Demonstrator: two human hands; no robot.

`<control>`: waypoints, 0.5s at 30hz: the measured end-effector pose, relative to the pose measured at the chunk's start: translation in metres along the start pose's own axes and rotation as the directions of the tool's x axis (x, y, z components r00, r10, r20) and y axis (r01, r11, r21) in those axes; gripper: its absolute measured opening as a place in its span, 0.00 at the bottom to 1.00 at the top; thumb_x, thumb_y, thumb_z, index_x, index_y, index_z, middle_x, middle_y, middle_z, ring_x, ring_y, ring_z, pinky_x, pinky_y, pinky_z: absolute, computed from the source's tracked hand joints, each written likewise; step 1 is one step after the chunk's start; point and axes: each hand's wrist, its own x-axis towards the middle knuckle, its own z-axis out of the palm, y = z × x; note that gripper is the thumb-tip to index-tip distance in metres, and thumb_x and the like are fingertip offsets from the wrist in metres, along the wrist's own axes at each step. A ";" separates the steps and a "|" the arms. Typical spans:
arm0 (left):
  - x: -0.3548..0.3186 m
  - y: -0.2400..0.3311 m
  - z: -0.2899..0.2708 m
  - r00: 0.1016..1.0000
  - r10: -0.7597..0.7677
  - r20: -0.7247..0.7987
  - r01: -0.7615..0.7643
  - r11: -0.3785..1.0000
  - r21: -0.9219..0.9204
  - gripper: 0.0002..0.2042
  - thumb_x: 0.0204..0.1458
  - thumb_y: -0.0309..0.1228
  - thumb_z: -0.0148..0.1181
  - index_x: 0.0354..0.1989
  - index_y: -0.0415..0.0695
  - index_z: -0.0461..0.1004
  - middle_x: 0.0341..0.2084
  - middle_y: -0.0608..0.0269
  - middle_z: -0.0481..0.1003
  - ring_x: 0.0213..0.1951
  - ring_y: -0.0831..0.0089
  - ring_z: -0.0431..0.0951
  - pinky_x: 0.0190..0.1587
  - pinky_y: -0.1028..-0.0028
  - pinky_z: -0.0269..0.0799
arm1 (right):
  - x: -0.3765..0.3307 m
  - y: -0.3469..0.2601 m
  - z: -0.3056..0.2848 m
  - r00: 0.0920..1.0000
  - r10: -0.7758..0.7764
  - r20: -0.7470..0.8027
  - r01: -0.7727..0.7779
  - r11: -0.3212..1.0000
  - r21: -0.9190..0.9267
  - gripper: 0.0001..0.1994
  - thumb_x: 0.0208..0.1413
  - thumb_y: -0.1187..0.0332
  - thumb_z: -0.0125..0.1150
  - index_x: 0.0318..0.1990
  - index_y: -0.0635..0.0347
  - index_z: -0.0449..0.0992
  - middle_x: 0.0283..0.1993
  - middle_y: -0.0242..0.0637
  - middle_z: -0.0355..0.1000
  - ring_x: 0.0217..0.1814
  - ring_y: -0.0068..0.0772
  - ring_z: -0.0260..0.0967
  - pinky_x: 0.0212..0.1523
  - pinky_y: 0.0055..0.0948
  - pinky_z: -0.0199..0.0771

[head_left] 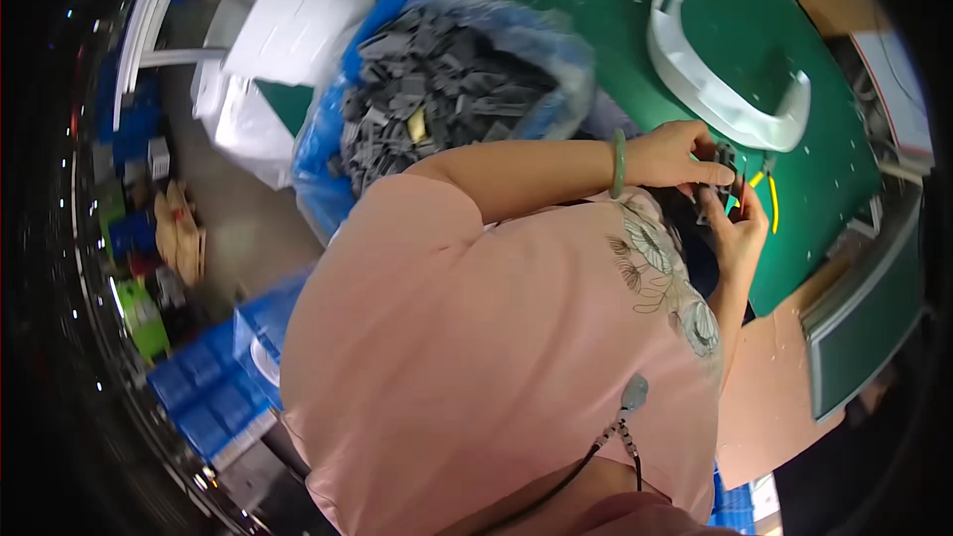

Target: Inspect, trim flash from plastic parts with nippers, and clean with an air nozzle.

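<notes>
The person's left hand (675, 154) and right hand (737, 223) meet over the green mat (615, 30), and both pinch the same small dark part (723, 161) between them. The left hand comes in from the left, with a pale green bangle (618, 163) on its wrist, and its fingers are curled tight on the part. The right hand comes up from below, and its fingers are bent close on the part too (the part is so small that its shape is hard to tell). Just beside the hands, on the right, lies a small cutter with yellow handles (766, 194) on the mat. A bit higher on the mat lies a big white curved piece (715, 89), well apart from the hands. To the left of the hands stands a blue bag (328, 139), open at the top and heaped full of grey parts (437, 89). The person wears a pink shirt (467, 357) with a flower print, and it fills the middle of the view. Down on the left sit blue boxes (208, 387) on the floor. A white bag (298, 15) lies behind the blue one.
</notes>
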 end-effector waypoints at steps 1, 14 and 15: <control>-0.008 0.002 -0.017 0.999 -0.030 0.020 0.031 0.998 -0.047 0.20 0.51 0.40 0.63 0.39 0.35 0.67 0.30 0.57 0.74 0.29 0.75 0.77 0.26 0.77 0.73 | 0.011 0.002 0.005 0.996 0.043 0.082 -0.050 0.995 0.082 0.18 0.48 0.71 0.67 0.47 0.67 0.74 0.33 0.23 0.70 0.29 0.13 0.61 0.28 0.14 0.60; -0.126 -0.132 -0.289 0.617 0.042 -0.785 0.747 0.281 0.602 0.34 0.41 0.54 0.62 0.50 0.37 0.70 0.46 0.40 0.72 0.49 0.46 0.71 0.50 0.56 0.67 | 0.109 0.086 -0.110 0.833 0.366 -0.416 -0.041 0.789 0.613 0.12 0.53 0.59 0.59 0.37 0.57 0.76 0.24 0.25 0.70 0.21 0.17 0.60 0.20 0.16 0.53; -0.135 -0.147 -0.309 0.616 0.015 -0.788 0.739 0.337 0.584 0.35 0.39 0.53 0.63 0.49 0.34 0.70 0.45 0.39 0.72 0.49 0.45 0.71 0.50 0.57 0.67 | 0.122 0.081 -0.118 0.841 0.263 -0.474 -0.059 0.914 0.402 0.14 0.53 0.57 0.59 0.35 0.60 0.77 0.23 0.26 0.69 0.22 0.18 0.61 0.21 0.17 0.53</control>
